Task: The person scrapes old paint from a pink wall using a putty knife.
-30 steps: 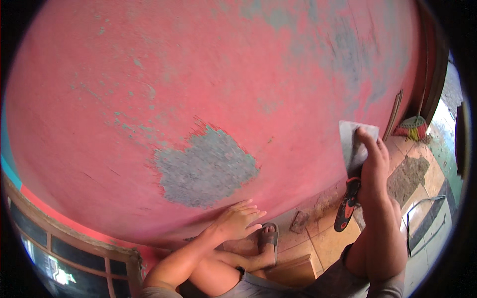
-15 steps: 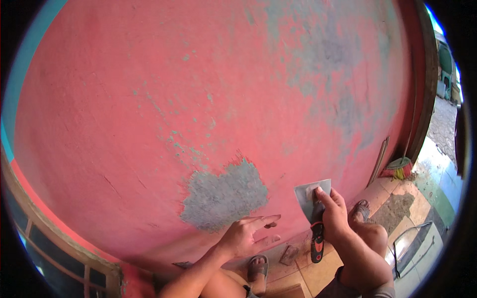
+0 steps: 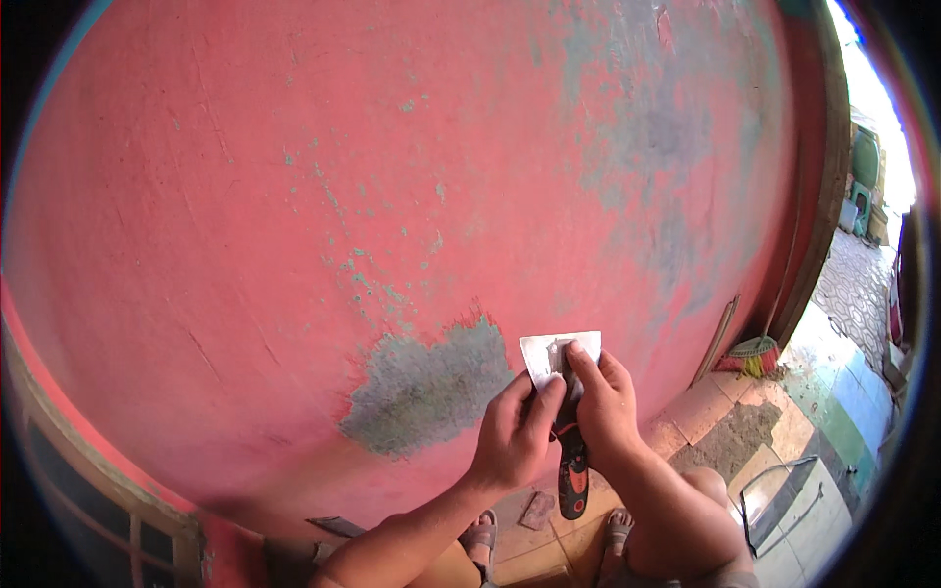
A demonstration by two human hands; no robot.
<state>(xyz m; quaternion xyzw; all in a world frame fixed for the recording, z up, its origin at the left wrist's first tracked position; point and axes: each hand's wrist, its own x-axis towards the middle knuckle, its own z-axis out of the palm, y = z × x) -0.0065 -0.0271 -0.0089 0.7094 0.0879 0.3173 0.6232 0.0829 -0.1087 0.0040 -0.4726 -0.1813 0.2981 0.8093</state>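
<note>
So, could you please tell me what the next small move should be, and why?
Perhaps ease the left hand off the scraper, freeing the right hand to bring the blade to the ragged edge of the grey patch: both hands hold the scraper, and pink paint meets that patch unevenly.

Wall (image 3: 441,265): red-pink paint, scratched on L; irreg. grey patch (image 3: 417,397) low ctr w/ ragged edge, green specks (image 3: 363,279) above it; grey-green mottling (image 3: 676,127) upper R. Window (image 3: 83,480) lower L, dark panes, brownish frame. Flr (image 3: 529,566): tan tiles, rough bare area (image 3: 740,436) on R. Dk door frame (image 3: 831,186) far R; bright daylight beyond, patterned paving (image 3: 858,284) outside
</note>
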